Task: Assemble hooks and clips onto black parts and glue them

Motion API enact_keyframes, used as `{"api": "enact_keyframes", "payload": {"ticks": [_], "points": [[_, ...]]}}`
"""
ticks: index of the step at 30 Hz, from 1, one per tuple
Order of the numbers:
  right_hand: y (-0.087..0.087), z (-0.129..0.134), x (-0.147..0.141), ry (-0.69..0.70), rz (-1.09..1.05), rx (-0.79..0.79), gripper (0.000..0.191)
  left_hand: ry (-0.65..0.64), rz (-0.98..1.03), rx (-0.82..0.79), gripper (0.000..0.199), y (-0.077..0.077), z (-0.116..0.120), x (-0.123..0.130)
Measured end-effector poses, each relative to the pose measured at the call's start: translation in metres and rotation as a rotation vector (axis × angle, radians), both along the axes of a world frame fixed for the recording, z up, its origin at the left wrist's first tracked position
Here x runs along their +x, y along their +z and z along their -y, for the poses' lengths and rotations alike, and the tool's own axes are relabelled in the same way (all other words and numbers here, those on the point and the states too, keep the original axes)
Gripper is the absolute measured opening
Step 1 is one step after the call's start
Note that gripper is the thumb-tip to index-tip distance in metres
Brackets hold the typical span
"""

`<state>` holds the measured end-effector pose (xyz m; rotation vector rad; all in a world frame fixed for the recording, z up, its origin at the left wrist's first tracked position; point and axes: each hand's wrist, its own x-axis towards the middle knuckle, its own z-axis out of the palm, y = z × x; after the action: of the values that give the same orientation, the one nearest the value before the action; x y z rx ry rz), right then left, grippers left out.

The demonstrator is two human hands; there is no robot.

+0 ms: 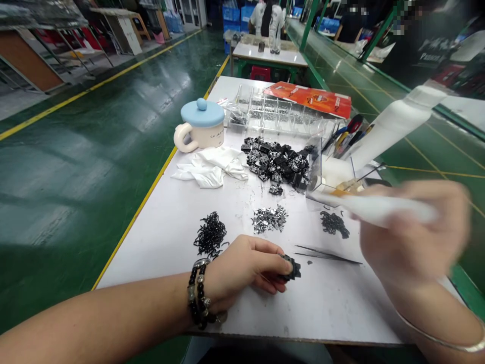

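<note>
My left hand (252, 263) pinches a small black plastic part (292, 268) above the near middle of the white table. On the right, my right hand (420, 227) is closed around a long white tapered object (382, 208), smeared by motion, its kind unclear. Tweezers (329, 254) lie on the table between the hands. Beyond my left hand sit a heap of small black curved pieces (210, 235) and a pile of small shiny metal pieces (270, 219). Another small black pile (334, 224) lies left of my right hand.
Farther back is a large heap of black parts (278, 161). A white cloth (212, 166) lies before a blue-lidded mug (202, 126). A clear divided tray (280, 114) and an orange packet (310, 98) are behind. At right, a clear holder (318, 177) contains tools and a white bottle (397, 126).
</note>
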<state>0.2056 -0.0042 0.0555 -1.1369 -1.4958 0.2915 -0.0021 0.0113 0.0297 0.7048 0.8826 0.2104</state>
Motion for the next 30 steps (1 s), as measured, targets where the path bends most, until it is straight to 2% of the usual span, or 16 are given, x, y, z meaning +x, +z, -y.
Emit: {"api": "enact_keyframes", "payload": {"ticks": [5,9,12,14,17,18,20,21,22,24,27,30], "points": [[-0.021,-0.055,-0.038,0.233,0.252,-0.221,0.022,0.013,-0.003,0.036,0.010,-0.001,0.003,0.000],[-0.041,-0.084,-0.078,0.284,0.375,-0.298,0.035,0.018,-0.029,0.071,0.012,0.000,0.005,0.001],[-0.038,-0.090,-0.087,0.291,0.474,-0.291,0.036,0.022,-0.048,0.085,0.013,0.001,0.006,0.002],[-0.023,-0.083,-0.075,0.244,0.519,-0.245,0.036,0.024,-0.055,0.079,0.014,0.001,0.005,0.001],[0.008,-0.062,-0.033,0.058,0.551,-0.130,0.023,0.026,-0.063,0.047,0.017,0.001,0.004,0.002],[0.017,-0.055,-0.014,-0.046,0.542,-0.080,0.017,0.028,-0.067,0.036,0.018,0.001,0.004,0.002],[0.025,-0.046,0.025,-0.346,0.465,0.031,0.017,0.032,-0.080,0.028,0.020,0.002,0.004,0.002],[0.024,-0.044,0.042,-0.465,0.427,0.059,0.026,0.030,-0.086,0.032,0.020,0.002,0.004,0.002],[0.021,-0.043,0.056,-0.525,0.402,0.046,0.037,0.025,-0.089,0.039,0.019,0.003,0.004,0.002],[0.011,-0.043,0.073,-0.538,0.375,-0.026,0.034,0.011,-0.087,0.052,0.017,0.004,0.004,0.002],[-0.003,-0.046,0.072,-0.543,0.346,-0.066,0.014,0.014,-0.075,0.056,0.016,0.004,0.004,0.001],[-0.003,-0.044,0.063,-0.603,0.332,-0.002,0.016,0.016,-0.059,0.057,0.016,0.004,0.004,0.002]]}}
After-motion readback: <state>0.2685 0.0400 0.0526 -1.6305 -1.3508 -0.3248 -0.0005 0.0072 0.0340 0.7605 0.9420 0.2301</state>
